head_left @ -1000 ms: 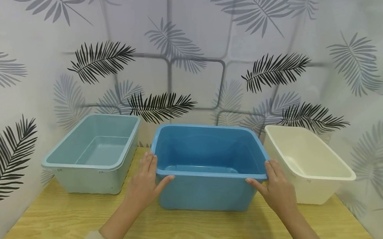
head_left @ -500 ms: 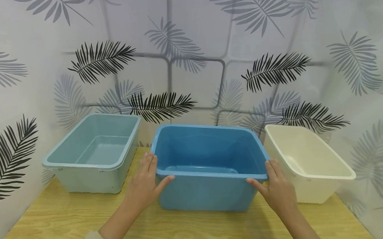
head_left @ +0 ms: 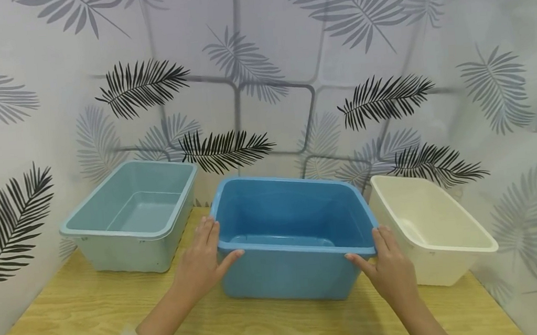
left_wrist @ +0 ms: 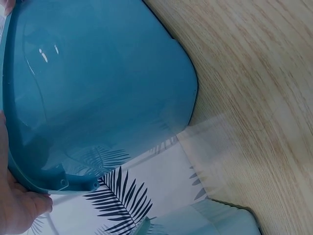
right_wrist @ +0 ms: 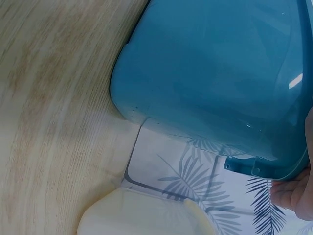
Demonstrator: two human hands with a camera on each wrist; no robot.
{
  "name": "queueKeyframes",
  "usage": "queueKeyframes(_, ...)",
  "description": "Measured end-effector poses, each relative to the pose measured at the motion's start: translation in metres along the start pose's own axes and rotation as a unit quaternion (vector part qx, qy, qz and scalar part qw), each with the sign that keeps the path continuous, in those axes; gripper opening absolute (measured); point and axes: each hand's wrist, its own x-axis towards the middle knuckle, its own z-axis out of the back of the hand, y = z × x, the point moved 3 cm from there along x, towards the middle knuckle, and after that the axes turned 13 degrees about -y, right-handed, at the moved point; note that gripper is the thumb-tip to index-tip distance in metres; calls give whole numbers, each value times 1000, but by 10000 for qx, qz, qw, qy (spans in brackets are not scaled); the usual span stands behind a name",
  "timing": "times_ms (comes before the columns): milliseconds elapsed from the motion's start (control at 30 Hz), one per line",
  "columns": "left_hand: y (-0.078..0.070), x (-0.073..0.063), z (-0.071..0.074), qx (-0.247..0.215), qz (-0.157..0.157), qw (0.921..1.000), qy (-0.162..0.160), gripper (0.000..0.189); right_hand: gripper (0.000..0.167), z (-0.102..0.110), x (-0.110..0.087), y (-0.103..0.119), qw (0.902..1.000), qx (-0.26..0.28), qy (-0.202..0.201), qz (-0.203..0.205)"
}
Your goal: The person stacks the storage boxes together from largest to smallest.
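A blue plastic tub (head_left: 288,272) stands at the middle of the table, its inside bare. At its front left corner my left hand (head_left: 198,266) holds the rim, thumb along the front and fingers on the side. The right hand (head_left: 392,271) grips the front right corner in the same way. In the left wrist view, fingers (left_wrist: 24,209) curl beneath the lip beside the tub's smooth wall (left_wrist: 107,78). Fingers (right_wrist: 288,192) also bend under the rim in the right wrist view, where the tub's wall (right_wrist: 205,78) fills the upper part.
To the left sits a pale blue-green tub (head_left: 123,252), and a cream tub (head_left: 439,269) stands close on the right, both with nothing inside. A leaf-patterned wall (head_left: 283,108) rises behind the wood-grain table (head_left: 262,328).
The blue tub has shifted very slightly toward me, both hands moving with it. The side tubs stay where they were.
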Motion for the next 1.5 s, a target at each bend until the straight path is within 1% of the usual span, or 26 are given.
queueKeyframes(67, 0, -1, 1, -15, 3, 10000, -2, 89, 92, 1, -1, 1, 10000, 25, -19, -8)
queueKeyframes(100, -1, -1, 1, -6, -5, 10000, -15, 90, 89, -1, -3, -1, 9999, -22, -108, -6)
queueKeyframes(267, -2, -2, 3, 20, -35, 10000, -47, 89, 88, -1, -5, -2, 9999, -10, -140, 7)
queueKeyframes(367, -3, -2, 3, 11, -16, 10000, -34, 88, 92, 3, -2, 1, 10000, 28, -12, 3)
queueKeyframes(533, -3, -3, 5, -14, -40, 10000, -86, 89, 96, 5, -2, 3, 10000, -15, -5, -4)
queueKeyframes(700, -4, -4, 6, 13, -84, 9998, -171, 91, 97, 5, -3, 2, 10000, -11, 13, -18)
queueKeyframes(1000, -5, -6, 9, 49, -15, 10000, -51, 88, 98, 7, -3, 4, 10000, 26, -26, 16)
queueKeyframes(1267, -5, -7, 10, 31, -144, 9995, -283, 94, 98, 10, -4, 5, 10000, 48, -57, 44)
queueKeyframes(1500, -5, -9, 10, 50, -103, 9998, -159, 91, 98, 12, -5, 6, 9999, 25, -104, 75)
